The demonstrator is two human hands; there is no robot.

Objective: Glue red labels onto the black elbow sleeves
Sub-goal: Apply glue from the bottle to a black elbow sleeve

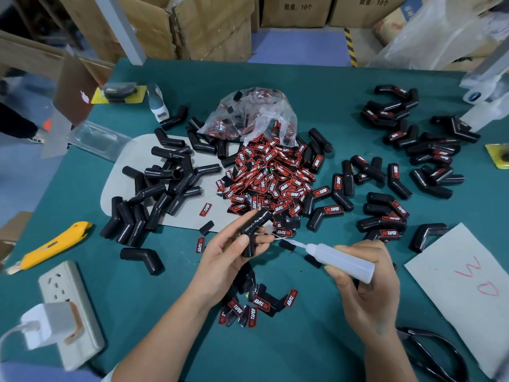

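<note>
My left hand (228, 252) grips a black elbow sleeve (254, 228) between thumb and fingers, just above the green table. My right hand (366, 282) holds a white glue bottle (341, 259) with its thin nozzle pointing left, its tip close to the held sleeve. A heap of red labels (272, 177) spills from a clear plastic bag (250, 114) in the middle of the table. Bare black sleeves (162, 186) lie piled to the left. Sleeves with labels on them (391, 216) lie to the right.
A yellow box cutter (52, 246) and a white power strip (68, 304) with a charger lie at the left. Loose labels (256, 307) lie between my forearms. White card (465, 282) and black scissors (432, 351) sit at the right. Cardboard boxes (209, 26) stand behind the table.
</note>
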